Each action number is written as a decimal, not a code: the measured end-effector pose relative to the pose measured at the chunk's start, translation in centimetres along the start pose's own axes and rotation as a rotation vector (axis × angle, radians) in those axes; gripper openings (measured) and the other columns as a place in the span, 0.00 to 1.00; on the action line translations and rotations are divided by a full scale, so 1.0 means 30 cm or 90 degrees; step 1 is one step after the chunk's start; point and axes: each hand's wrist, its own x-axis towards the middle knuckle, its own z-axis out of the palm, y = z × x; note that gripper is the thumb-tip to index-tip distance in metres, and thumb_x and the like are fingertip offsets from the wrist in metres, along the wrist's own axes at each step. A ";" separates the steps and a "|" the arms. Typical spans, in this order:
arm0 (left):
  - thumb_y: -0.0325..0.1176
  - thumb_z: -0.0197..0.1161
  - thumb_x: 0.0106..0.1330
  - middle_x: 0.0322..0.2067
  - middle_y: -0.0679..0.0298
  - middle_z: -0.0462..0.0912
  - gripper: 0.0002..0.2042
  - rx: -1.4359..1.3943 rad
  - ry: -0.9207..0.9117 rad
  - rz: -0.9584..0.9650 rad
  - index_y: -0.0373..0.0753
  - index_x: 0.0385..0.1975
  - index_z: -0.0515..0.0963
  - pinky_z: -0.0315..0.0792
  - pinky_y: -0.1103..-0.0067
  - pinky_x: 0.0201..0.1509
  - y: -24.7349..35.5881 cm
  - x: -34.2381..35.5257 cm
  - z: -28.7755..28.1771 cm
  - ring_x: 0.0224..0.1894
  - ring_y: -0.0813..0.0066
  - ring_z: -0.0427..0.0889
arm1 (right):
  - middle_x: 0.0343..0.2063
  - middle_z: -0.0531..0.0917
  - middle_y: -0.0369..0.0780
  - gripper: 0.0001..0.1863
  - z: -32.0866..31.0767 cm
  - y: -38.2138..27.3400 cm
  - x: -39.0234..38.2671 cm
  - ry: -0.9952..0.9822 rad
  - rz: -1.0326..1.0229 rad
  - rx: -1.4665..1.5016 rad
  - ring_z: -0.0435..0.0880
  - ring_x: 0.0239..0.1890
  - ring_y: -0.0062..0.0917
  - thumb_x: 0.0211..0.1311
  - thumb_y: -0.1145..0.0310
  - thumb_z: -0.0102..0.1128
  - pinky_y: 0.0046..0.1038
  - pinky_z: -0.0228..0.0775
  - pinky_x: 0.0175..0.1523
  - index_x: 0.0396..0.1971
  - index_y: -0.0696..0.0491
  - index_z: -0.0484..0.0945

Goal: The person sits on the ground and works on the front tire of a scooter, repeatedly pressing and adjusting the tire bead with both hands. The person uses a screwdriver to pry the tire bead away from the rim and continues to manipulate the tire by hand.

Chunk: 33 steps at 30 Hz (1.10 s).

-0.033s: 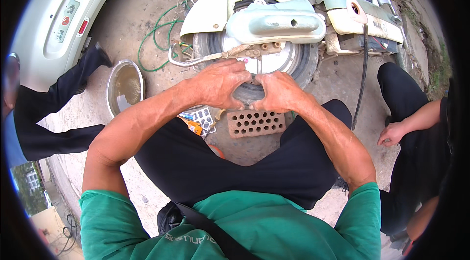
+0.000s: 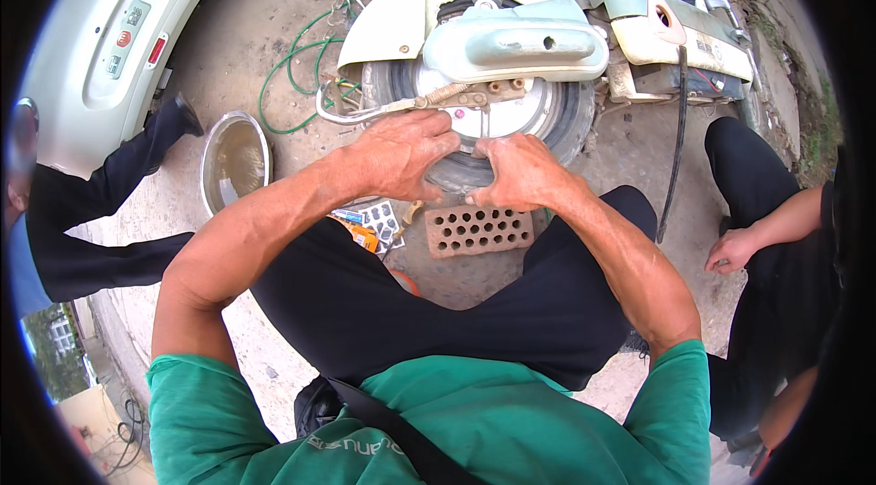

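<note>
A scooter (image 2: 516,42) lies on its side in front of me, its rear wheel facing up. Around the near part of its dark tyre (image 2: 573,125) I have both hands. My left hand (image 2: 408,156) grips the tyre left of centre, its fingers curled over the inner edge by the white hub (image 2: 467,123). Opposite it, my right hand (image 2: 518,173) holds the tyre, thumb pointing at the left one. Fingertips of both hands are partly hidden. Just below the tyre lies a brick with holes (image 2: 481,231).
A basin of murky water (image 2: 235,163) stands left, beside a green cord (image 2: 290,74). Patches and a yellow packet (image 2: 363,234) lie by my left knee. A white car (image 2: 119,47) is at far left. One person's legs (image 2: 109,202) show left; another's hand (image 2: 733,250) rests right.
My left hand has shifted slightly left, so the gap between the two hands is a little wider. The right hand keeps its place on the tyre.
</note>
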 end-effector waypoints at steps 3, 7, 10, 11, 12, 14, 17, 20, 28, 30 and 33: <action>0.40 0.85 0.46 0.45 0.55 0.78 0.27 0.035 0.026 0.033 0.37 0.43 0.78 0.80 0.59 0.56 -0.037 -0.035 0.011 0.51 0.50 0.82 | 0.35 0.91 0.56 0.37 0.006 -0.008 0.000 -0.007 0.013 -0.020 0.92 0.43 0.50 0.47 0.52 0.83 0.46 0.83 0.53 0.51 0.66 0.86; 0.41 0.85 0.44 0.43 0.52 0.80 0.28 0.028 -0.027 0.027 0.34 0.42 0.78 0.80 0.59 0.56 -0.044 0.000 0.016 0.50 0.48 0.84 | 0.35 0.91 0.55 0.39 0.043 -0.022 -0.022 0.060 0.013 -0.032 0.92 0.42 0.49 0.45 0.50 0.85 0.46 0.84 0.52 0.51 0.65 0.86; 0.42 0.85 0.45 0.44 0.48 0.84 0.29 0.039 -0.097 0.015 0.32 0.44 0.81 0.81 0.59 0.57 -0.040 0.020 0.017 0.51 0.47 0.85 | 0.36 0.91 0.55 0.37 0.040 -0.041 -0.027 0.071 0.021 -0.044 0.93 0.42 0.48 0.44 0.50 0.86 0.45 0.85 0.52 0.48 0.65 0.87; 0.42 0.84 0.45 0.43 0.47 0.86 0.29 0.040 -0.125 -0.002 0.32 0.44 0.82 0.82 0.59 0.56 -0.036 0.027 0.018 0.51 0.47 0.86 | 0.36 0.91 0.55 0.38 0.039 -0.042 -0.026 0.064 0.024 -0.051 0.93 0.42 0.48 0.44 0.50 0.86 0.45 0.85 0.52 0.49 0.65 0.87; 0.42 0.84 0.46 0.42 0.47 0.87 0.28 0.041 -0.155 -0.017 0.31 0.43 0.83 0.82 0.59 0.56 -0.022 0.042 0.009 0.50 0.46 0.87 | 0.36 0.91 0.55 0.38 0.038 -0.041 -0.027 0.058 0.029 -0.057 0.93 0.42 0.48 0.44 0.51 0.86 0.45 0.85 0.52 0.49 0.65 0.87; 0.43 0.84 0.47 0.40 0.45 0.89 0.27 0.048 -0.221 -0.046 0.30 0.42 0.85 0.83 0.58 0.55 0.002 0.064 -0.013 0.48 0.45 0.89 | 0.36 0.92 0.55 0.38 0.037 -0.047 -0.028 0.053 0.039 -0.057 0.93 0.43 0.48 0.44 0.51 0.86 0.45 0.85 0.53 0.50 0.65 0.87; 0.48 0.82 0.49 0.36 0.44 0.91 0.27 0.047 -0.277 -0.082 0.28 0.38 0.87 0.84 0.57 0.54 0.040 0.098 -0.049 0.45 0.44 0.91 | 0.38 0.92 0.55 0.38 0.045 -0.041 -0.048 0.076 0.044 -0.043 0.93 0.45 0.47 0.44 0.51 0.86 0.44 0.84 0.54 0.51 0.65 0.87; 0.55 0.78 0.52 0.34 0.41 0.90 0.30 0.022 -0.248 -0.130 0.28 0.36 0.88 0.85 0.58 0.54 0.048 0.094 -0.057 0.44 0.44 0.92 | 0.44 0.92 0.54 0.36 0.027 -0.046 -0.047 0.067 0.043 0.001 0.92 0.50 0.46 0.45 0.53 0.85 0.43 0.84 0.57 0.51 0.64 0.87; 0.53 0.79 0.55 0.36 0.41 0.90 0.30 -0.084 -0.207 -0.173 0.31 0.47 0.86 0.82 0.54 0.55 0.065 0.105 -0.066 0.46 0.40 0.91 | 0.53 0.87 0.45 0.16 0.128 0.100 -0.141 0.440 -0.019 0.392 0.87 0.57 0.35 0.61 0.69 0.76 0.37 0.78 0.65 0.47 0.59 0.87; 0.50 0.79 0.59 0.40 0.41 0.91 0.32 -0.101 -0.225 -0.181 0.34 0.57 0.82 0.81 0.54 0.57 0.079 0.114 -0.074 0.48 0.40 0.90 | 0.62 0.82 0.47 0.25 0.134 0.145 -0.184 0.598 0.157 0.283 0.84 0.61 0.35 0.63 0.65 0.77 0.37 0.77 0.66 0.57 0.60 0.82; 0.49 0.78 0.60 0.40 0.43 0.91 0.30 -0.077 -0.203 -0.141 0.35 0.57 0.83 0.80 0.54 0.57 0.077 0.109 -0.020 0.50 0.41 0.90 | 0.71 0.74 0.53 0.45 0.135 0.190 -0.173 0.725 0.442 0.553 0.80 0.68 0.43 0.65 0.58 0.79 0.40 0.72 0.72 0.74 0.64 0.67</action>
